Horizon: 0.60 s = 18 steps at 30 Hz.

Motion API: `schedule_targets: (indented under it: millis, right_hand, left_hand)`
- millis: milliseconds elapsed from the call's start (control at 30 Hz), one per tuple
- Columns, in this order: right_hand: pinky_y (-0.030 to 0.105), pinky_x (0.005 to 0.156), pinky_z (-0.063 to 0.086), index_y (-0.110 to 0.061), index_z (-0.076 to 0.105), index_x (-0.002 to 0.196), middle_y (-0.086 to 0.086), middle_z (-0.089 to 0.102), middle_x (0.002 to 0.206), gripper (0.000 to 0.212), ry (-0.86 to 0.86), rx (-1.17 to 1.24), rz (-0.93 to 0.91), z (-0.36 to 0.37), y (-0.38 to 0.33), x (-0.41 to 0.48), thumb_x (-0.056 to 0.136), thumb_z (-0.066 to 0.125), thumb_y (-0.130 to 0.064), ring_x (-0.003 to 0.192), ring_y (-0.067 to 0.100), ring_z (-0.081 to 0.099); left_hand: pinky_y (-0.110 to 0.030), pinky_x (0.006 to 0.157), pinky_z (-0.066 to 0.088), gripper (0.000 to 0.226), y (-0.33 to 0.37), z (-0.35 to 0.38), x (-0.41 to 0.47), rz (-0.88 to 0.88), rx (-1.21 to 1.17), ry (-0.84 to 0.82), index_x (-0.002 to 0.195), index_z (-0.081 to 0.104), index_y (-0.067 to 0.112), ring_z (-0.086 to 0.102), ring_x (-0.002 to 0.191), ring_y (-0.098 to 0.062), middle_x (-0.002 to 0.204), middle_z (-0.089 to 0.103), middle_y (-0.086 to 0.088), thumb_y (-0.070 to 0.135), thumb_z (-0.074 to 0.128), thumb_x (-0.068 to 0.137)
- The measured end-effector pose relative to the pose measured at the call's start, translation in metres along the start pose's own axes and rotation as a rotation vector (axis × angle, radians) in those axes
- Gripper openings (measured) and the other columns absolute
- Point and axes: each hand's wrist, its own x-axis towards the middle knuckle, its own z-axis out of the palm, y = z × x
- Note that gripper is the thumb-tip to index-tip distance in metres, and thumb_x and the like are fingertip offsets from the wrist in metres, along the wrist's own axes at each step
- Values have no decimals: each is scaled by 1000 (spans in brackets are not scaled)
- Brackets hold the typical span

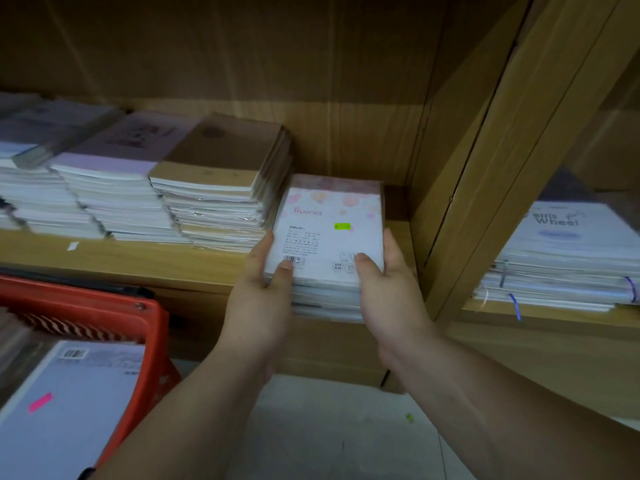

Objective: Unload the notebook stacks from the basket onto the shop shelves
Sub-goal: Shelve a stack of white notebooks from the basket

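A stack of white notebooks with pink flowers and a green sticker [329, 230] lies partly on the wooden shelf [138, 261], its near end jutting past the shelf's front edge. My left hand [266, 282] grips its left near corner with the thumb on top. My right hand [384, 282] grips the right near corner, thumb also on top. The red basket [152, 327] sits at the lower left with a grey-white notebook [69, 403] bearing a pink sticker inside.
Stacks of brown-covered [221, 174], lilac [114, 164] and white notebooks fill the shelf to the left. A wooden upright [485, 188] divides the shelf from the bay on the right, which holds a banded stack [568, 258]. Pale floor lies below.
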Motion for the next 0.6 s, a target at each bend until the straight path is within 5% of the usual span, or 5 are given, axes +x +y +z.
schedule_targets:
  millis: [100, 200, 300, 433, 600]
  right_hand:
    - [38, 96, 53, -39, 36, 155, -11, 63, 126, 53, 15, 22, 9, 5, -10, 22, 107, 50, -24, 109, 17, 62]
    - [31, 89, 49, -35, 36, 156, -23, 58, 106, 52, 1, 71, 21, -2, -14, 31, 107, 50, -24, 102, 11, 61]
    - [32, 92, 50, -40, 30, 158, -21, 56, 114, 55, -22, 79, 28, -6, -11, 22, 108, 49, -28, 111, 12, 59]
    - [31, 91, 46, -47, 28, 156, -16, 53, 130, 57, -14, 36, 16, -4, -4, 13, 107, 51, -31, 117, 14, 56]
    - [36, 106, 45, -42, 22, 160, -18, 56, 139, 70, -30, -61, -25, -6, 4, -2, 102, 60, -31, 124, 12, 55]
  left_hand:
    - [-49, 104, 51, 52, 12, 8, 16, -8, 81, 4, 147, 35, 53, 54, 126, -22, 147, 49, 12, 38, 54, 102]
    - [-49, 103, 51, 57, 14, 12, 19, -18, 136, -5, 149, 32, 54, 54, 127, -22, 145, 48, 14, 41, 58, 100]
    - [-47, 103, 50, 62, 5, 5, 10, -14, 145, 75, 142, 33, 62, 56, 121, -20, 136, 51, 9, 52, 66, 90]
    - [-47, 100, 52, 68, -7, 5, -14, -76, -7, 128, 143, 32, 63, 61, 112, -22, 130, 55, -3, 50, 69, 88]
    - [-42, 109, 44, 67, -8, 6, -23, -88, -248, 71, 146, 38, 55, 60, 122, -18, 130, 61, 11, 43, 71, 89]
